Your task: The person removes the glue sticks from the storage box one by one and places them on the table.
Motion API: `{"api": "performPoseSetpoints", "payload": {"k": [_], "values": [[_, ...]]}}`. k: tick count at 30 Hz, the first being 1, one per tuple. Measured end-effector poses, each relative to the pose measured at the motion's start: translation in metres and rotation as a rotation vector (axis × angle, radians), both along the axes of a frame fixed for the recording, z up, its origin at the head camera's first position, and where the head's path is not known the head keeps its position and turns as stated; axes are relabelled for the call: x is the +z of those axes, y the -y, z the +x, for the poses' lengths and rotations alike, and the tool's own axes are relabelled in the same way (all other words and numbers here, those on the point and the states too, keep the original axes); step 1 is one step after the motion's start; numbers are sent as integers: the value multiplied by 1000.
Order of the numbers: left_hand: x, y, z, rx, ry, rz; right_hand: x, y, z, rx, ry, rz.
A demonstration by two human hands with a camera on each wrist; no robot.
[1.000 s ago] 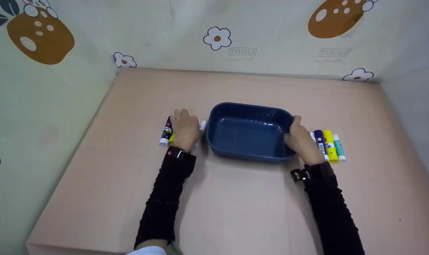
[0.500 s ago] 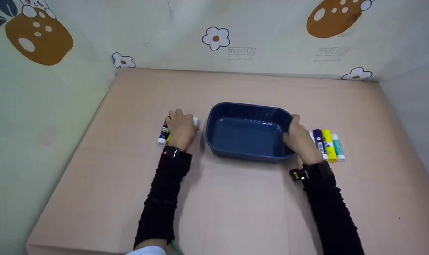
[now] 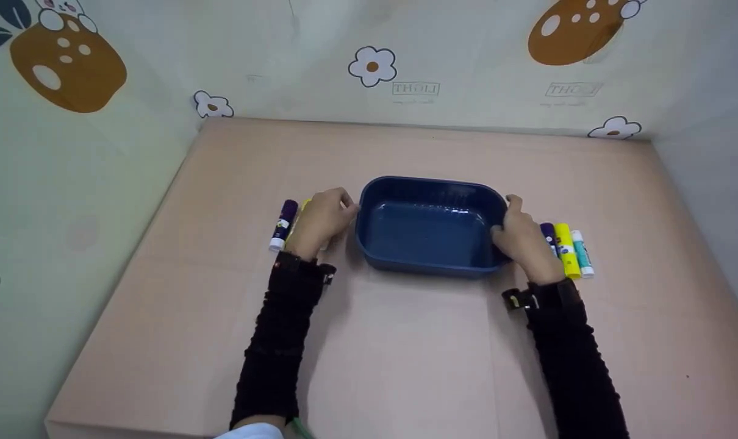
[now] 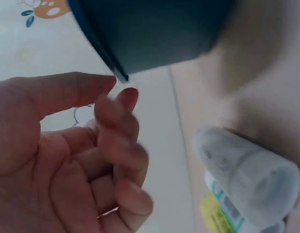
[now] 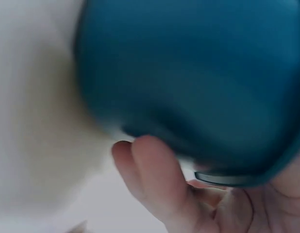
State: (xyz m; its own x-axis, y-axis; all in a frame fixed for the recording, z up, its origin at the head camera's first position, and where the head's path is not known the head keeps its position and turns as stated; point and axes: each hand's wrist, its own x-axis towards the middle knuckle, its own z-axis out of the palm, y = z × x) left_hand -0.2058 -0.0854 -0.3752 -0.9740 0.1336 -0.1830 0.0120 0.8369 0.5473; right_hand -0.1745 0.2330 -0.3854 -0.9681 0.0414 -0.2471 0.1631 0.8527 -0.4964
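A dark blue rectangular plastic bin (image 3: 433,268) sits mid-table. My right hand (image 3: 524,241) grips its right end, thumb inside and fingers under the rim, as the right wrist view shows around the blue wall (image 5: 189,73). My left hand (image 3: 323,219) is at the bin's left rim. In the left wrist view its loosely curled fingers (image 4: 123,150) and thumb hold nothing, the tips just beside the rim corner. Under and beside that hand lie glue sticks: a purple one (image 3: 285,224), a yellow one (image 3: 307,202) and a white one (image 4: 244,170), partly hidden in the head view.
To the right of the bin lies a row of glue sticks: purple (image 3: 548,235), yellow (image 3: 566,250) and teal (image 3: 582,253), partly covered by the right hand. The beige table (image 3: 424,366) meets a patterned wall (image 3: 283,61) at the back and sides.
My left hand has come off the glue sticks and moved right to the bin's left rim. My right hand stays on the bin, having shifted slightly right.
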Motion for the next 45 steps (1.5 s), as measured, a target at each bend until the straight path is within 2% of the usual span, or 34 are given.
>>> {"api": "performPoseSetpoints", "payload": {"k": [5, 11, 14, 16, 19, 26, 32, 40, 45], "values": [[9, -4, 7, -78, 118, 22, 12, -4, 6, 28, 54, -30], [17, -2, 13, -171, 285, 2, 25, -8, 10, 85, 206, -52], [22, 0, 16, -255, 360, -15, 31, -10, 13, 119, 276, -40], [24, 0, 18, -297, 382, -39, 34, -11, 16, 146, 300, -28], [26, 0, 19, -324, 370, -52, 37, -10, 19, 165, 308, -20], [24, -1, 17, -291, 337, -50, 36, -7, 18, 152, 296, -14], [20, -2, 13, -224, 277, -2, 30, -6, 12, 111, 274, -7], [6, -7, 6, -99, 180, 64, 19, -4, 3, 33, 165, -24], [-3, -11, 2, -18, 113, 87, 8, -1, -3, -25, 13, -8]]}}
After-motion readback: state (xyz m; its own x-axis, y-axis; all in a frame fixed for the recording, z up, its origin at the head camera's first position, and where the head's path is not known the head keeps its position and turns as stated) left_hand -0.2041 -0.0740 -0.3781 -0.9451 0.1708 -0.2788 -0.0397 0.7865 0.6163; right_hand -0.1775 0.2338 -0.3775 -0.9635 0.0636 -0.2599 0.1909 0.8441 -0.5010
